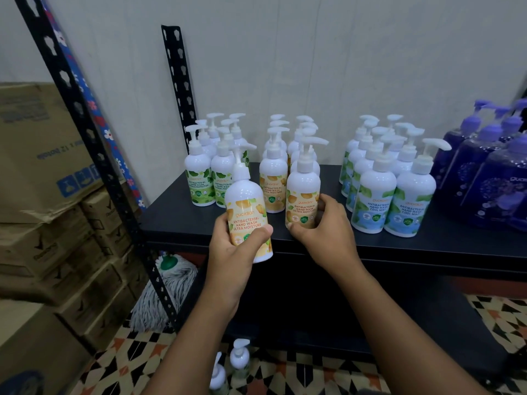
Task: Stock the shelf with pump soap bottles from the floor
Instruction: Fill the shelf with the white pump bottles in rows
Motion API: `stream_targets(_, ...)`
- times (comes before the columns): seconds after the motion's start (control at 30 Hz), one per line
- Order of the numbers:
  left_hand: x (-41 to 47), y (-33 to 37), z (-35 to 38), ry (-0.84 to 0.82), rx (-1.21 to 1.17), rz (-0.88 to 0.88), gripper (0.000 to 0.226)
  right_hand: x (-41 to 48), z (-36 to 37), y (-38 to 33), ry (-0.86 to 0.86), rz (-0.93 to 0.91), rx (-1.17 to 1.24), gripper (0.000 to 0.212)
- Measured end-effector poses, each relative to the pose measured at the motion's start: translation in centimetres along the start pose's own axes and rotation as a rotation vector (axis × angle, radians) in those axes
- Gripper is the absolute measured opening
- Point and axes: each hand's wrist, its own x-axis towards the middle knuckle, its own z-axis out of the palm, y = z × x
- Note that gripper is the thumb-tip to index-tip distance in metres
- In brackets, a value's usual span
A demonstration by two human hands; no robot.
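Two soap bottles wait on the floor while the left hand grips an orange-label bottle needing a shelf spot, and the right hand wraps around the front one.

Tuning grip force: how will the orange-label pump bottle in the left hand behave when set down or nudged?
The orange-label bottle is tall with a narrow base and a pump on top, so probably tippy if nudged high. Its glossy round plastic looks slippery, and it would roll if toppled. Left hand wraps it fully.

On the shelf the bottles stand in groups from 9 to 3 o'clock. The left hand holds one bottle before the shelf edge. At 6 o'clock, two bottles stand on the floor; boxes are stacked at 9 o'clock.
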Motion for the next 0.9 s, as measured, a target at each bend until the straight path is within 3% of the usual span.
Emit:
stream_targets(0.17,1.0,0.3,0.2,0.0,0.033,0.035,0.061,0.6,-0.2,0.2,-0.022,-0.017,-0.017,0.083)
stream_targets(0.33,1.3,0.0,0.2,0.004,0.045,0.036,0.052,1.5,0.1,0.0,-0.062,0.008,-0.013,0.112)
stream_targets(0.5,1.6,-0.1,0.0,0.014,0.06,0.033,0.043,1.5,0.3,-0.3,-0.083,-0.014,-0.064,0.078)
stream_targets(0.8,1.7,-0.2,-0.1,0.01,0.12,0.055,0.034,0.9,0.0,-0.7,-0.091,-0.005,-0.073,0.079)
stream_targets(0.9,2.3,0.2,0.0,-0.012,0.191,0.096,0.041,1.0,-0.5,-0.3,-0.102,-0.01,-0.09,0.082)
